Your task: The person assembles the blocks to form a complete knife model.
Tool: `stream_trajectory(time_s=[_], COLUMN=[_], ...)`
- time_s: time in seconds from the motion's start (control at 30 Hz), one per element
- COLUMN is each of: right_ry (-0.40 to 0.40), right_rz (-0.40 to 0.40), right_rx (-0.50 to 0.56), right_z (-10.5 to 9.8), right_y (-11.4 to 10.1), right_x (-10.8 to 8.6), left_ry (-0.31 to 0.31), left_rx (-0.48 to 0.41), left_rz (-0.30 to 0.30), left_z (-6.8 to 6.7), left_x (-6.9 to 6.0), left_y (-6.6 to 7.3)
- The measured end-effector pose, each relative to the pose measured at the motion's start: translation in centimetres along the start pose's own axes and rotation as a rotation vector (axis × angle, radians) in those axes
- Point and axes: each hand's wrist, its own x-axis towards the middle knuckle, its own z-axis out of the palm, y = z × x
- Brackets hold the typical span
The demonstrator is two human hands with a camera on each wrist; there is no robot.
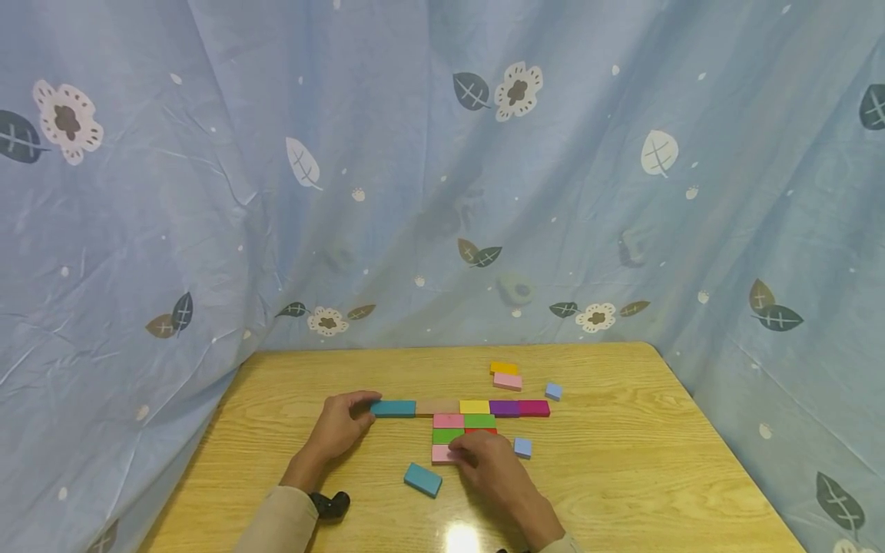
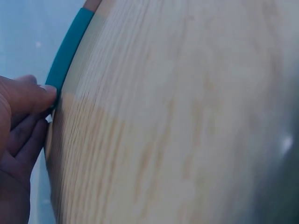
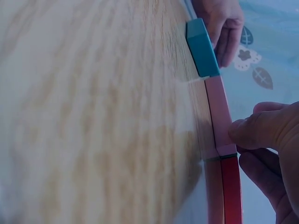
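My left hand (image 1: 340, 424) pinches the outer end of a teal block (image 1: 394, 408) at the left end of a long row; its thumb presses that block (image 2: 70, 51) in the left wrist view. To the block's right come a wood-coloured block (image 1: 438, 407), then yellow (image 1: 474, 407), purple (image 1: 504, 408) and magenta (image 1: 535, 408) ones. Below the row, pink and green blocks (image 1: 479, 421) are stacked in two columns. My right hand (image 1: 496, 470) pinches the lowest pink block (image 1: 444, 455), beside a red block (image 3: 232, 186) in the right wrist view. It hides part of the right column.
A loose teal block (image 1: 423, 480) lies at an angle near the front. Small light-blue blocks (image 1: 522, 448) (image 1: 554, 392) lie to the right. Orange (image 1: 504, 369) and pink (image 1: 508, 382) blocks lie behind the row. A patterned curtain (image 1: 429, 192) surrounds the wooden table (image 1: 622, 476).
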Motion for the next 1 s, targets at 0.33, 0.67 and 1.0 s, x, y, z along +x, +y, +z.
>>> stream_trajectory(time_s=[0.33, 0.67, 1.0], right_ry=[0.044, 0.060, 0.098], right_rz=[-0.042, -0.038, 0.168], right_rx=[0.003, 0.039, 0.374], right_z=[0.2, 0.2, -1.1], right_y=[0.3, 0.3, 0.1], right_x=[-0.2, -0.2, -1.6], left_ry=[-0.006, -0.003, 0.062], left_rx=[-0.015, -0.041, 0.040], left_rz=[-0.013, -0.021, 0.177], left_z=[-0.1, -0.1, 0.4], left_x=[0.1, -0.1, -0.8], left_y=[0.3, 0.5, 2.7])
